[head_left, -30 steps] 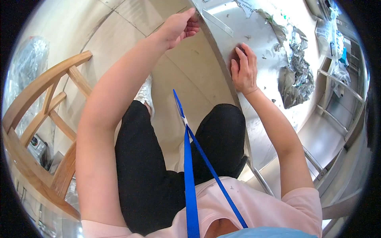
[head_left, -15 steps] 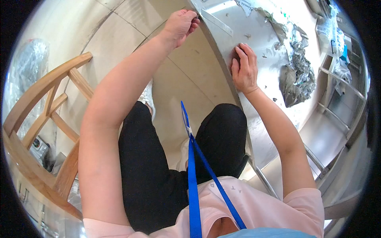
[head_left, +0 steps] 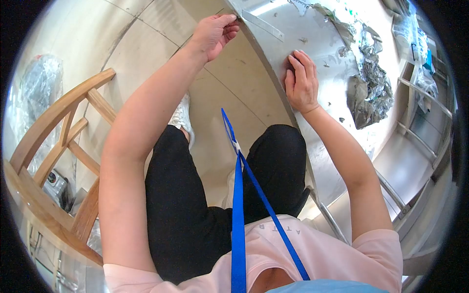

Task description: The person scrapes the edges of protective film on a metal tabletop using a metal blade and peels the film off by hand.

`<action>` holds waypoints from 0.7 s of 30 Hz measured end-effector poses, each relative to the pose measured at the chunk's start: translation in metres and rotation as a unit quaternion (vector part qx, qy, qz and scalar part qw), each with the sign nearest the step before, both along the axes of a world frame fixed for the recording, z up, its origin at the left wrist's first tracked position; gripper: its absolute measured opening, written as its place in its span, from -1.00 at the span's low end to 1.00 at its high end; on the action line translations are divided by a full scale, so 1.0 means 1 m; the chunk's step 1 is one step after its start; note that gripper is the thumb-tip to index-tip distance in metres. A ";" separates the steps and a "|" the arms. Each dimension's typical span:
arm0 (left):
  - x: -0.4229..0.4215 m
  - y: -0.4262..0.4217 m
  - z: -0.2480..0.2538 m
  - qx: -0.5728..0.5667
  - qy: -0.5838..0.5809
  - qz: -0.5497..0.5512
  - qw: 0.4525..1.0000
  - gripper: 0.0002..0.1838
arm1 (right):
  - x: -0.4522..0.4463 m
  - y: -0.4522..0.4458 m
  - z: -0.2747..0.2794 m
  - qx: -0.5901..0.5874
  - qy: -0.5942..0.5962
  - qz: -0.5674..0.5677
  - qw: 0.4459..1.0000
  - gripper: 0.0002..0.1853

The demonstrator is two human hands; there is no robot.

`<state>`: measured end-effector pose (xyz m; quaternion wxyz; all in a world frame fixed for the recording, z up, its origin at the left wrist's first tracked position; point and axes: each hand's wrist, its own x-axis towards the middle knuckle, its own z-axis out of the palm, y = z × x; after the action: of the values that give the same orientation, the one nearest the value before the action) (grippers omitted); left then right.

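Observation:
My left hand (head_left: 216,36) is at the near corner of a shiny metal table (head_left: 327,63), above the tiled floor. Its thumb and fingers are closed together; anything pinched between them is too small or hidden to make out. On the tabletop, close to its front edge, rests my right hand (head_left: 303,83), fingers slightly bent and the thumb apart. Dark shadow hides what lies under those fingertips. A flat, straight strip (head_left: 264,25) like a ruler lies on the table between the two hands.
Crumpled grey plastic (head_left: 371,97) lies farther in on the table, with small dark scraps around. A wooden chair (head_left: 63,141) stands at my left, clear plastic bags (head_left: 44,88) behind it. Metal rails (head_left: 425,97) run along the right. A blue lanyard (head_left: 238,210) hangs from my neck.
My left hand has shifted slightly left and away from the table corner, its fingers still closed. The right hand stays in place on the tabletop.

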<state>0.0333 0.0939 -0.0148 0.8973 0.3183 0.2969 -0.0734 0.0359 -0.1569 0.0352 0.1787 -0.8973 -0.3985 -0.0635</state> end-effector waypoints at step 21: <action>0.014 -0.013 0.006 0.029 0.045 0.105 0.993 -0.97 | 0.000 0.000 0.001 0.012 -0.008 0.003 1.000 -0.67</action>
<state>0.0468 0.0809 -0.0091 0.8760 0.3079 0.3709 0.0153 0.0362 -0.1572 0.0363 0.1860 -0.8936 -0.4015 -0.0753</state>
